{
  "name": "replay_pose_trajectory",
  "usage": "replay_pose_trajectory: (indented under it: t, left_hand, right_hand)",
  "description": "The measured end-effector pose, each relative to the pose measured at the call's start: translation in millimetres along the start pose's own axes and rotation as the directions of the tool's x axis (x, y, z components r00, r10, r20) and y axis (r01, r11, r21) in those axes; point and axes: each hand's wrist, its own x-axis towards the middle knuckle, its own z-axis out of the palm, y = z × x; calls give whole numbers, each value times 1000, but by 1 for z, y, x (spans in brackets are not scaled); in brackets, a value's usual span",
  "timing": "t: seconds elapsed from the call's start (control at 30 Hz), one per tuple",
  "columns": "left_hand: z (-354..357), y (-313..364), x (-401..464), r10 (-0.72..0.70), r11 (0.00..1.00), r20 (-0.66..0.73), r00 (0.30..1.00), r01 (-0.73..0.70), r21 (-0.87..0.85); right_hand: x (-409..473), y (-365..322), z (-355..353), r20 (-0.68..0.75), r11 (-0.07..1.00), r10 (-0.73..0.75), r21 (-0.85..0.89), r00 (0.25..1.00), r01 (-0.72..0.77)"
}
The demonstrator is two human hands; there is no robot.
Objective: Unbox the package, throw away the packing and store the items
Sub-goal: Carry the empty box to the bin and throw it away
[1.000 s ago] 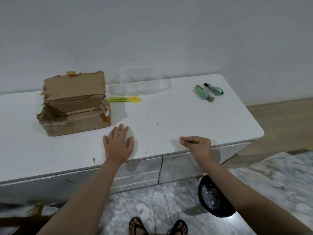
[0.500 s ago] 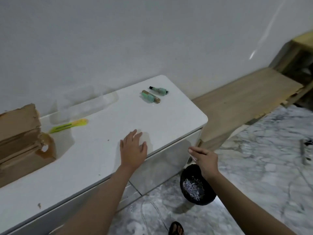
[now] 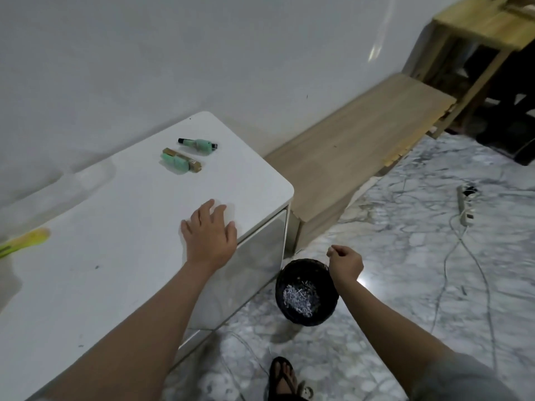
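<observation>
A long white cabinet top with rounded corners is pressed under the left hand, which lies palm down near the front edge with straight, slightly spread fingers; nothing is held by it. The glossy white drawer front is seen directly below that hand. Grey-veined marble floor extends beneath and to the right of the right hand. A low light-wood bench is placed against the wall, beyond the right hand. A round black waste bin stands on the floor directly under the right hand, between the two forearms; white shredded paper packing is seen lying in its bottom. The right hand is held above the bin's far rim with its fingers curled and thumb and forefinger tips brought together; whether a scrap is pinched there cannot be told. The two hands are kept well apart. A clear plastic storage container, blurred, is set beyond and to the left of the left hand. A yellow-green utility knife lies far left of that hand, cut by the picture edge. Two small mint-green bottles lie on their sides beyond the left hand, just beside each other: one with gold-brown ends, nearer, and one with black ends, farther. A sandalled foot is seen below the bin.
</observation>
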Motion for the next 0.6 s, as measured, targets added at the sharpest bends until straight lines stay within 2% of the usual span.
replay_pose_trajectory:
  t: [0.33, 0.6]
  left_hand:
    - [3, 1, 1, -4, 1000, -22, 1000, 4, 21]
    - [5, 1, 0, 3, 1000, -52, 999, -2, 18]
  right_hand:
    - [34, 28, 0, 117, 988, 150, -67, 982, -143]
    - [25, 29, -9, 146, 987, 157, -58, 977, -150]
